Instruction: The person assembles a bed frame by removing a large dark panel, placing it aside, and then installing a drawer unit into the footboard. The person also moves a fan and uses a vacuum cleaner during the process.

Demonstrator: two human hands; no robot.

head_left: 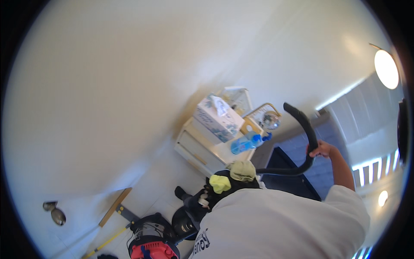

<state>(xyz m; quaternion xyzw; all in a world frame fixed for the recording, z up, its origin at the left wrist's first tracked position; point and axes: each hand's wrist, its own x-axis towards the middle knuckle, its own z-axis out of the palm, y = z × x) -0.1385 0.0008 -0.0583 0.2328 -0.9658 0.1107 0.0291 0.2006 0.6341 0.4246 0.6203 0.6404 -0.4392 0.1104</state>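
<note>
My right hand [321,149] is closed around a bent black vacuum hose [307,129], held up at the right. The hose's free end points up and left; its lower run passes behind my white shirt near my waist. My left hand is not visible. A yellow cloth [220,184] and a pale green cloth [242,171] hang at my waist. Near the bottom left stands a red and black canister vacuum cleaner [152,239], partly cut off by the frame edge.
A white drawer cabinet [198,151] beside the wall carries a tissue box [217,118], a blue spray bottle [248,142] and a clear glass globe [271,120]. A dark-framed bed [282,160] lies beyond. A yellow pole [110,240] lies at lower left.
</note>
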